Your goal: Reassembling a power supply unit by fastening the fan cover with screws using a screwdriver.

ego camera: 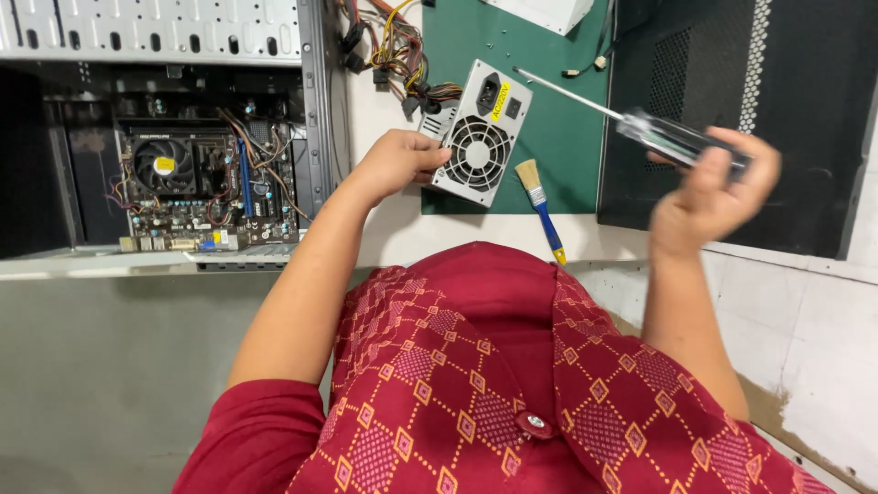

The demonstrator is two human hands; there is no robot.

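Your right hand (pixel 709 197) is clamped on the screwdriver (pixel 631 123); your left hand (pixel 395 163) is closed on the power supply (pixel 476 137).

You hold the screwdriver raised at the right, its clear handle in your fist, its thin steel shaft slanting far and left over the green mat (pixel 558 137). The grey boxy power supply, fan grille up, lies on that mat's left edge, beside the open computer case (pixel 210 174).

1. One power supply unit (pixel 476 137) is lying at the upper middle of the frame.
2. One screwdriver (pixel 640 123) is showing at the upper right.
3. One brush (pixel 538 206) is lying at the centre.
4. One open computer case (pixel 183 137) is sitting at the upper left.
5. Two hands are showing: left hand (pixel 398 165), right hand (pixel 709 197).
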